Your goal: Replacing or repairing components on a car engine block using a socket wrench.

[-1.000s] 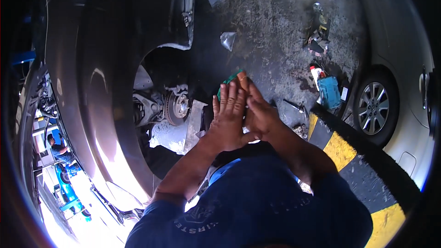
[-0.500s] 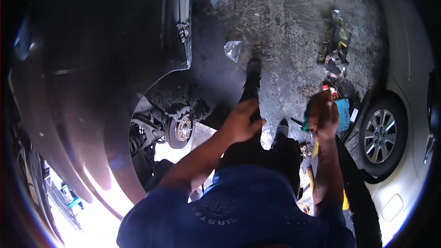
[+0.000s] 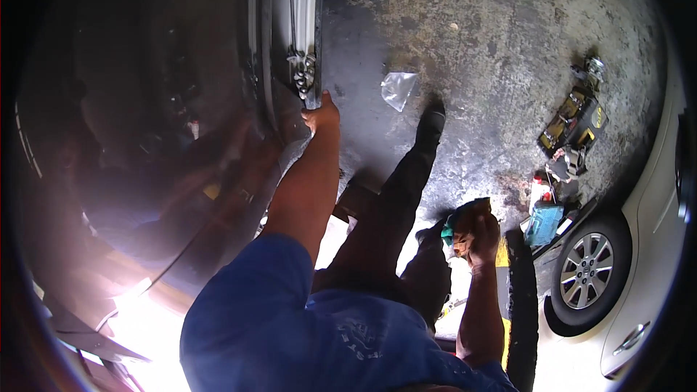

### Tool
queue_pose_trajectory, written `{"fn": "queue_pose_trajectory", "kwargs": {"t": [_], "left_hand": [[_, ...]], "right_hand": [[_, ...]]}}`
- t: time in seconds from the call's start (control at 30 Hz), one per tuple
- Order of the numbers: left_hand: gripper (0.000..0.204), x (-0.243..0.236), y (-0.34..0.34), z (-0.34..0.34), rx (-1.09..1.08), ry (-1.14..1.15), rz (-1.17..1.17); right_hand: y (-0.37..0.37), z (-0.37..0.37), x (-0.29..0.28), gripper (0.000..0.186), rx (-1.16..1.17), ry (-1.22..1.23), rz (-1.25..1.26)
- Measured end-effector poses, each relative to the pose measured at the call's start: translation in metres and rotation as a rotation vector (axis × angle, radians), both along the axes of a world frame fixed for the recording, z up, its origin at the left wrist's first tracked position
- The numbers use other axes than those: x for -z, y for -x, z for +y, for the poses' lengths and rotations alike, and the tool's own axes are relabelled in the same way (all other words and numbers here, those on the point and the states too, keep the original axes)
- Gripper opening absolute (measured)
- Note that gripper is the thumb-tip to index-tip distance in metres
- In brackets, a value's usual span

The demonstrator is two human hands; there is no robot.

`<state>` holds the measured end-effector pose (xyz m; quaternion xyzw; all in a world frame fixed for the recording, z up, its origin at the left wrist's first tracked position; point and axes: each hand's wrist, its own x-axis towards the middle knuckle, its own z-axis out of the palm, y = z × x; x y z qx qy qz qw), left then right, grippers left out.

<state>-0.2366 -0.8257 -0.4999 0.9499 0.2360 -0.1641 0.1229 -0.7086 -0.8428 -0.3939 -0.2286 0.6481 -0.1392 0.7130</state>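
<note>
My left hand (image 3: 319, 112) grips the edge of the dark car's door frame (image 3: 281, 51) in the upper middle, just below a small metal latch or hinge fitting (image 3: 302, 72); its fingertips are partly hidden. My right hand (image 3: 475, 236), low at right of centre, is closed round a crumpled green and rust-brown cloth or glove (image 3: 452, 226); which of these it is I cannot tell. My two dark-clad legs (image 3: 396, 203) stand between the hands. The dark body panel (image 3: 145, 101) fills the left side, with blurry reflections on it.
A clear plastic bag (image 3: 398, 91) lies on the stained concrete floor (image 3: 494, 29). At right are a black-and-yellow tool (image 3: 573, 120), a red-capped bottle (image 3: 539, 189), a teal case (image 3: 544, 223), a black-and-yellow kerb (image 3: 521, 297) and a pale car's wheel (image 3: 589, 272).
My hands have parted: the left has moved up to the door edge, the right down and right with the cloth. The view has turned, and the brake disc has left sight.
</note>
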Motion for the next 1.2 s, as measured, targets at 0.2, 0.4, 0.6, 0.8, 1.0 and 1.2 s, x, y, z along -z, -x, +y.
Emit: {"fn": "queue_pose_trajectory", "kwargs": {"t": [0.2,0.4,0.6,0.8,1.0,1.2], "left_hand": [[0.113,0.020,-0.055,-0.053,-0.312,-0.049,0.012],[0.082,0.069,-0.100,-0.045,-0.589,0.324,-0.309],[0.056,0.074,-0.123,-0.035,-0.124,-0.055,-0.199],[0.075,0.009,-0.013,-0.035,0.776,-0.227,-0.154],[0.090,0.010,0.002,-0.043,1.161,-0.501,0.092],[0.096,0.010,-0.035,-0.035,0.981,-0.616,0.062]], "right_hand": [[-0.014,-0.019,0.004,0.023,-0.062,-0.085,0.153],[-0.033,-0.032,0.004,0.027,0.000,0.016,0.068],[-0.036,-0.034,-0.002,0.030,-0.005,-0.092,-0.042],[-0.043,-0.026,0.005,0.035,0.036,-0.181,0.164],[-0.045,-0.021,0.008,0.026,0.109,-0.159,0.084],[-0.031,-0.009,0.020,0.036,0.096,-0.248,0.070]]}}
